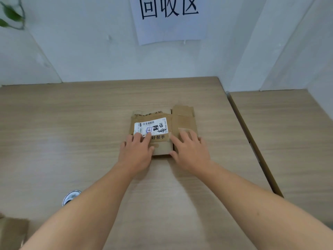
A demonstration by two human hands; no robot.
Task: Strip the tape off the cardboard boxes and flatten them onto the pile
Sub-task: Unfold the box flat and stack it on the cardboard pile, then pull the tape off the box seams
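Left hand [137,150] and right hand [190,150] lie open, fingers spread, pressing the flattened cardboard box [182,121] against the surface [72,132] near its middle. A strip of tape [185,131] looks unpeeled on the right flap (the label [153,126] is on too), so taped board could get stacked, and the folds may spring up when pressure lifts.

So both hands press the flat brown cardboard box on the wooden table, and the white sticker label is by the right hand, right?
Not quite. The head view shows the white sticker label at the fingertips of the left hand, not the right hand. Both hands do press the flat brown cardboard box on the wooden table.
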